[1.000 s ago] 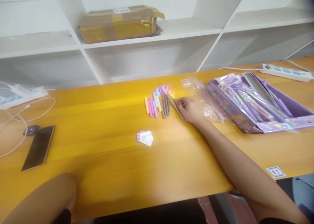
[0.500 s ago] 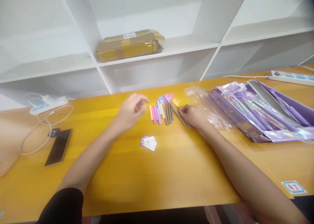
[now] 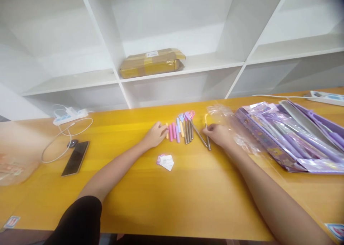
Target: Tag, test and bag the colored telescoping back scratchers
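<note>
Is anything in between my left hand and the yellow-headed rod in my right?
Yes. Between your left hand and the yellow-headed rod in your right hand lie the short colored handles and, nearer the right hand, several metal rods. One slants toward the held rod.

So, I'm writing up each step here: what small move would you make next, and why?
Probably lift the leftmost yellow stick with the left hand: its fingertips are right beside it, and the right hand holds a metal rod.
</note>
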`<state>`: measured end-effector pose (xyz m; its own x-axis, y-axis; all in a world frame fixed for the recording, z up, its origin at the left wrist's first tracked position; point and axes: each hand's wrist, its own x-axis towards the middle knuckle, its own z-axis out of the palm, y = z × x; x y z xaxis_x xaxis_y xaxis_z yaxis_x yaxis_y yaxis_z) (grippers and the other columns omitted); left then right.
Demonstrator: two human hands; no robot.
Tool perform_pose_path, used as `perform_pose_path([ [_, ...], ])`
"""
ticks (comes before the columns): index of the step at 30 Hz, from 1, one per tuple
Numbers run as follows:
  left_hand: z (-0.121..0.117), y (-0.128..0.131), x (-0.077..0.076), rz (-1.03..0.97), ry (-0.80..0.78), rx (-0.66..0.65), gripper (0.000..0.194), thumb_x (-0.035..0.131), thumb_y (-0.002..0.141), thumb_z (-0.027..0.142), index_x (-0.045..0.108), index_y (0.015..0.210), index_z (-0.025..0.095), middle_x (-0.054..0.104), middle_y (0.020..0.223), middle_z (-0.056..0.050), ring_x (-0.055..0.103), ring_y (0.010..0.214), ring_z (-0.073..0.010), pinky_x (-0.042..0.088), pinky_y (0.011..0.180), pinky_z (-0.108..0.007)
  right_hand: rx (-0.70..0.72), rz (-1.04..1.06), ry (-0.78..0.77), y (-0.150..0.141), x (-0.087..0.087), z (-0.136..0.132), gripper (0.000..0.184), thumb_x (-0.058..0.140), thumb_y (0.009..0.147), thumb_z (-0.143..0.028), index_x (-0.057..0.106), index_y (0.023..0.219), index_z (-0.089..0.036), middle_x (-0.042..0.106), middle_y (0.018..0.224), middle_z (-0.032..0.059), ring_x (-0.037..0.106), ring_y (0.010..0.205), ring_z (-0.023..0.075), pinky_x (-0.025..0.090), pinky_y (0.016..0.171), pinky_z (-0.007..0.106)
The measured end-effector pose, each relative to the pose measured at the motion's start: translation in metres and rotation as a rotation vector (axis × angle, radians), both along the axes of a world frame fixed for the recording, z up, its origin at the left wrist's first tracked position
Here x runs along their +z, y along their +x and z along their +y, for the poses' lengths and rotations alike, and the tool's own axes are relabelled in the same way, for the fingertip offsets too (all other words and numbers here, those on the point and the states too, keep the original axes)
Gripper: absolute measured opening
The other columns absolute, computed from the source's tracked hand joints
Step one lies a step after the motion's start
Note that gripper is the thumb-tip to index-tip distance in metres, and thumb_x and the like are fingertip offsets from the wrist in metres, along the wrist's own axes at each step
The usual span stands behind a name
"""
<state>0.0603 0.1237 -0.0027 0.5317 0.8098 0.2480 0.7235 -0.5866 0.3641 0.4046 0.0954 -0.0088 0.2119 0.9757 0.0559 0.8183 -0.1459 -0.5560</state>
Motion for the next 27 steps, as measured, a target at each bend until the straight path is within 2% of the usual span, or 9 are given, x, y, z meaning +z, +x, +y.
perform_pose_path([
  [5, 0.001, 0.001, -0.004, -0.053, 0.016, 0.083, 0.012, 0.063, 0.098, 0.032, 0.063, 0.105, 0.022, 0.058, 0.107, -0.006, 0.059, 0.104, -0.0234, 0.050, 0.099, -0.038, -0.015, 0.063, 0.010, 0.001, 0.002, -0.001, 0.024, 0.067, 0.083, -0.037, 0.062, 0.066, -0.022, 0.067, 0.064, 0.0046, 0.059, 0.063, 0.0201, 0.037, 0.062, 0.029],
  [9, 0.001, 0.004, -0.008, -0.065, 0.002, 0.127, 0.023, 0.074, 0.087, 0.025, 0.058, 0.103, 0.021, 0.063, 0.107, -0.007, 0.061, 0.104, -0.0256, 0.051, 0.098, -0.040, -0.048, 0.150, 0.027, 0.000, 0.002, -0.002, 0.025, 0.062, 0.085, -0.038, 0.057, 0.065, -0.022, 0.062, 0.060, 0.0020, 0.056, 0.061, 0.0185, 0.036, 0.061, 0.029],
  [16, 0.006, 0.003, -0.012, -0.074, -0.077, 0.151, 0.034, 0.063, 0.091, 0.016, 0.057, 0.125, 0.017, 0.069, 0.103, -0.008, 0.067, 0.096, -0.0241, 0.052, 0.091, -0.038, -0.149, 0.454, 0.048, -0.002, 0.002, -0.007, 0.027, 0.057, 0.086, -0.040, 0.049, 0.066, -0.024, 0.050, 0.048, -0.0020, 0.047, 0.047, 0.0151, 0.032, 0.051, 0.028],
  [18, 0.009, 0.000, -0.008, -0.077, -0.095, 0.160, 0.037, 0.064, 0.089, 0.016, 0.059, 0.126, 0.016, 0.069, 0.102, -0.008, 0.067, 0.094, -0.0245, 0.052, 0.088, -0.037, -0.183, 0.568, 0.081, -0.003, 0.007, -0.010, 0.028, 0.057, 0.087, -0.040, 0.046, 0.067, -0.024, 0.046, 0.047, -0.0026, 0.043, 0.045, 0.0142, 0.030, 0.048, 0.028],
  [20, 0.009, -0.005, 0.000, -0.087, -0.112, 0.167, 0.031, 0.062, 0.089, 0.016, 0.062, 0.120, 0.017, 0.069, 0.102, -0.008, 0.066, 0.092, -0.0240, 0.051, 0.085, -0.036, -0.202, 0.684, 0.136, -0.004, 0.016, -0.014, 0.029, 0.058, 0.088, -0.042, 0.044, 0.069, -0.025, 0.042, 0.048, -0.0037, 0.039, 0.044, 0.0126, 0.027, 0.046, 0.027],
  [23, -0.006, -0.022, 0.015, -0.104, -0.151, 0.137, 0.016, 0.053, 0.096, 0.020, 0.066, 0.105, 0.019, 0.067, 0.094, -0.005, 0.062, 0.084, -0.0202, 0.048, 0.078, -0.033, -0.161, 0.863, 0.219, -0.014, 0.035, -0.023, 0.033, 0.062, 0.089, -0.047, 0.043, 0.074, -0.025, 0.034, 0.052, -0.0072, 0.030, 0.045, 0.0096, 0.024, 0.044, 0.026],
  [27, -0.054, -0.055, 0.026, -0.137, -0.236, 0.063, 0.032, 0.041, 0.109, 0.039, 0.066, 0.106, 0.020, 0.063, 0.083, 0.000, 0.056, 0.071, -0.0160, 0.042, 0.069, -0.029, -0.013, 1.077, 0.205, -0.051, 0.047, -0.042, 0.038, 0.074, 0.085, -0.049, 0.045, 0.079, -0.024, 0.034, 0.056, -0.0082, 0.025, 0.045, 0.0074, 0.019, 0.042, 0.024],
])
